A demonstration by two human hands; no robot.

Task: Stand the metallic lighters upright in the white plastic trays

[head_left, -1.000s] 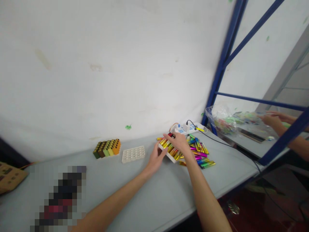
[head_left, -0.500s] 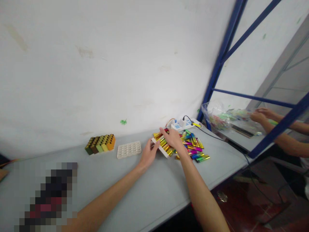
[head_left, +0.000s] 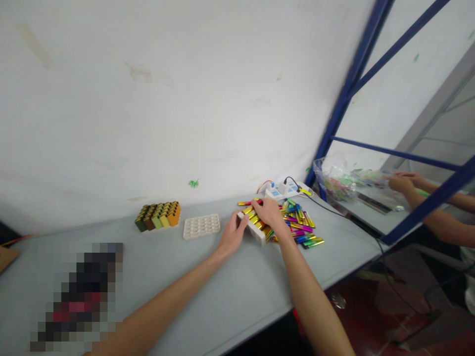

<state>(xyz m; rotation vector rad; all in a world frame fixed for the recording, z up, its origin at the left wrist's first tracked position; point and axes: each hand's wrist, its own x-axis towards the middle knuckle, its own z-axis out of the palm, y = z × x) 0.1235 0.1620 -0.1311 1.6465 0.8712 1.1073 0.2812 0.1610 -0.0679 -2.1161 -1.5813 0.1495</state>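
Note:
My left hand [head_left: 232, 235] is closed on the near left side of a white tray [head_left: 256, 232], its thumb against the rim. The tray is tipped on its side, with several shiny gold lighters [head_left: 257, 219] standing out of it. My right hand [head_left: 269, 213] curls over these lighters from the far right, thumb and fingers against them; its fingertips are partly hidden. Beside and behind that hand lies a loose pile of metallic lighters [head_left: 302, 227] in gold, blue, green and magenta.
Another white tray with rows of round hollows [head_left: 201, 226] lies left of my hands. Farther left stands a block of olive, yellow and orange lighters [head_left: 158, 216]. A power strip [head_left: 289, 190] sits by the wall. Beyond the blue frame [head_left: 339, 106], another person's hands [head_left: 403, 182] work near a plastic bag [head_left: 336, 180].
The tray has turned in my hands, so its white outer side now faces me more and the gold lighters show more plainly. The view has shifted slightly.

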